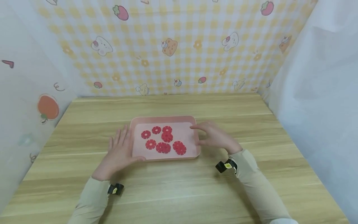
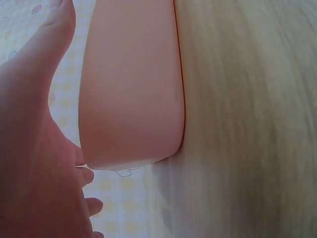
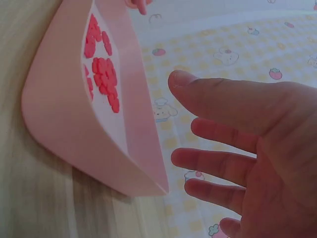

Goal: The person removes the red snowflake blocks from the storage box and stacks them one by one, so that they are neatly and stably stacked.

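A shallow pink tray lies on the table with several red notched plastic discs inside, some overlapping. At its left end is my left hand, fingers straight and spread, thumb over the front left corner. The left wrist view shows the tray's outer wall beside that hand; whether they touch I cannot tell. My right hand is at the right end, thumb and fingers apart. In the right wrist view this hand holds nothing, with a gap to the tray; red discs show inside.
The tray stands on a wood-grain table. A yellow checked cloth with cartoon prints hangs behind it. Pale sheets flank the table at left and right. Each wrist wears a black camera strap.
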{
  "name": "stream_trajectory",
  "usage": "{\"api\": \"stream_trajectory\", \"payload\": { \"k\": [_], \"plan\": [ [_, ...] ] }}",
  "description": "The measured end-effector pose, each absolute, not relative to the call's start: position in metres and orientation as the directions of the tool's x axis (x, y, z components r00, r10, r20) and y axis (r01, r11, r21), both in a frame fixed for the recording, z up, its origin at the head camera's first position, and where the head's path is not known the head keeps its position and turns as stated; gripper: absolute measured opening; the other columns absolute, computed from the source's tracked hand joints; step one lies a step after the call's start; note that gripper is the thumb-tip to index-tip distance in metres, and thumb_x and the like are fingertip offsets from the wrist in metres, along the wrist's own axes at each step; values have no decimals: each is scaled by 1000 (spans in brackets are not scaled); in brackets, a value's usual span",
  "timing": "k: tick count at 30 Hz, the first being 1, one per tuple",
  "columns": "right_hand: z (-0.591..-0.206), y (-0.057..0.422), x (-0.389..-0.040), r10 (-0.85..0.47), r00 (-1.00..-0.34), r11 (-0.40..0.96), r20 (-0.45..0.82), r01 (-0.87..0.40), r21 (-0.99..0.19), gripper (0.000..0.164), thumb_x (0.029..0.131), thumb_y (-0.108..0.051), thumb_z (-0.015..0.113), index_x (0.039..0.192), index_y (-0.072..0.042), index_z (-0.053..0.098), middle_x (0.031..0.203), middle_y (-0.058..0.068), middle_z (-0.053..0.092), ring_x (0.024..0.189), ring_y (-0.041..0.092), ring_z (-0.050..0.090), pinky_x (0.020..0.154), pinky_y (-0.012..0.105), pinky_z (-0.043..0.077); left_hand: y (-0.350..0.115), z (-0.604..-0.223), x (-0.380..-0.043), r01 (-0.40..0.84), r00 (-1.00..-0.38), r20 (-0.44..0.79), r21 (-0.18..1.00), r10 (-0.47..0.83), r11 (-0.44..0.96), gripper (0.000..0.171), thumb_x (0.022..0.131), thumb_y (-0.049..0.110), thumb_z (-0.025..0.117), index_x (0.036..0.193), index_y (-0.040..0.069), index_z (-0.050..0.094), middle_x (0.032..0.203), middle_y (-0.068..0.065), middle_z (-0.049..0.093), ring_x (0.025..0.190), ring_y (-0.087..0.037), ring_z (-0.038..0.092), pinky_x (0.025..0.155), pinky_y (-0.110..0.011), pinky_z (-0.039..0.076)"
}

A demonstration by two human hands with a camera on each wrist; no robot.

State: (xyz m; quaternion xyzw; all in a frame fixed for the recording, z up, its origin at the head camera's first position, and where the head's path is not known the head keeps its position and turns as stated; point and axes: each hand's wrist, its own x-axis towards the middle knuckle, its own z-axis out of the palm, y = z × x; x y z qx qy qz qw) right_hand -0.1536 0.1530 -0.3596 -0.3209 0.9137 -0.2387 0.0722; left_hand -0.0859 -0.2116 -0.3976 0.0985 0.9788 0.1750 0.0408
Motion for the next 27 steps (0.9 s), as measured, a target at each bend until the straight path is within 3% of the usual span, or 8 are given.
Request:
{"api": "stream_trajectory", "payload": {
  "k": [11, 21, 27],
  "plan": [
    [-356, 127, -166, -642, -765, 660, -52, -517, -546, 51, 81, -21, 76, 129, -14, 60, 127, 5, 59, 116, 31, 51, 101, 46, 43, -209, -405, -85, 186, -977, -22, 388, 211, 903, 128, 66, 63, 76, 150, -5, 7, 157, -27, 3, 141, -52, 2, 107, -74, 3],
    [-359, 106, -177, -681, -726, 625, -94, -510, -591, 49, 83, -20, 75, 129, -13, 59, 132, 0, 55, 127, 21, 44, 106, 44, 41, -207, -412, -81, 193, -976, -11, 398, 215, 897, 126, 67, 64, 74, 150, -5, 8, 158, -26, 4, 142, -51, 5, 108, -72, 6],
    [-363, 90, -189, -722, -688, 571, -71, -535, -622, 56, 82, -11, 75, 134, -13, 54, 127, 7, 61, 121, 23, 51, 103, 45, 43, -207, -412, -81, 187, -978, -11, 406, 209, 894, 125, 67, 63, 74, 150, -5, 9, 158, -26, 5, 142, -50, 5, 109, -71, 7]
  ]
}}
